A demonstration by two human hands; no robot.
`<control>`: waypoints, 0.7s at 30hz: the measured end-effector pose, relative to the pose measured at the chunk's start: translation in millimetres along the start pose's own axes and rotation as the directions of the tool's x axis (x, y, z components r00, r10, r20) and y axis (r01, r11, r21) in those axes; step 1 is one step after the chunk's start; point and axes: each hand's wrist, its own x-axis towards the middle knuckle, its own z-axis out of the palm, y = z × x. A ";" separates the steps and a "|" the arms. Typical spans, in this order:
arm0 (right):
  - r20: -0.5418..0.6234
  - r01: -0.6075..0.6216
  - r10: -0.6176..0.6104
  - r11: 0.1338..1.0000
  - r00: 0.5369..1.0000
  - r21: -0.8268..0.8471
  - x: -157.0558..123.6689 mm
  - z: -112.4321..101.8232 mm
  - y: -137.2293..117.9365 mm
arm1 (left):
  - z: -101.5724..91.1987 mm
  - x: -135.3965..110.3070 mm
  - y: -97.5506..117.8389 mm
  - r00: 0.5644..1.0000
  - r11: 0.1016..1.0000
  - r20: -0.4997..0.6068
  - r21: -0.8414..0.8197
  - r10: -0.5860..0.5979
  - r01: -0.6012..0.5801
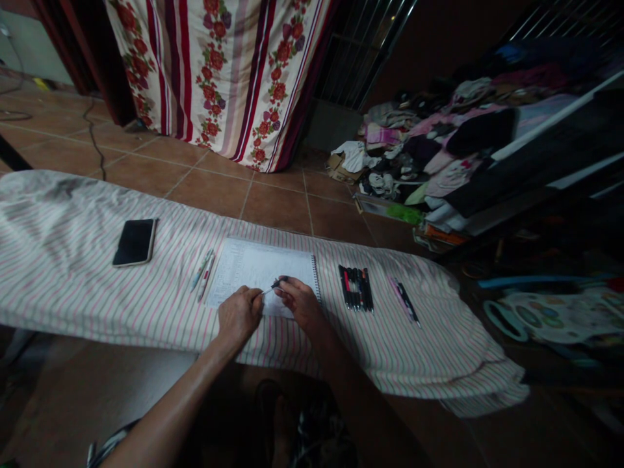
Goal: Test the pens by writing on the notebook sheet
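Above a spiral notebook (263,260) with written pages, my two hands meet at a slim pen (268,290). Its thin pale end is pinched in the closed fingers of my left hand (240,314). My right hand (298,300) is closed around its dark end, which looks like a black cap or grip; whether it is a separate piece is too small to tell. Two light-coloured pens (205,278) lie left of the notebook. Right of it is a row of several dark pens (356,288), one with red. Farther right, a pink pen (400,298) rests beside a black pen (408,303).
A striped cloth (88,279) covers the long low surface. On its left part lies a dark-screened tablet (135,242). Beyond are a tiled floor (219,190), a floral curtain (214,78) and a heap of clothes (414,143). A patterned plastic item (541,315) stands at right.
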 end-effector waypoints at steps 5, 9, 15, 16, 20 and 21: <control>-0.008 0.015 -0.015 1.000 1.000 0.014 0.8 -2.4 -1.1 | -0.8 -0.7 0.4 1.000 1.000 -0.001 0.014 -0.007 0.007; -0.024 0.029 -0.029 0.999 0.999 0.021 4.4 -6.5 -1.9 | -1.2 -0.7 0.5 1.000 1.000 0.000 0.024 -0.011 0.011; -0.051 0.046 -0.046 0.999 0.998 0.014 12.2 -13.4 -1.1 | -1.0 -0.8 -2.3 1.000 0.999 -0.008 0.041 0.004 -0.004; -0.056 0.051 -0.050 0.999 0.997 0.006 13.7 -14.5 -0.9 | -0.9 -0.9 -2.7 1.000 0.999 -0.011 0.045 0.004 -0.003; -0.068 0.068 -0.069 0.997 0.995 -0.021 19.2 -19.0 -0.9 | -0.2 -0.7 -3.3 1.000 0.998 -0.021 0.062 0.001 0.001; -0.072 0.074 -0.075 0.997 0.995 -0.025 20.3 -20.1 -1.1 | -0.1 -0.6 -3.3 1.000 0.998 -0.022 0.065 -0.001 0.002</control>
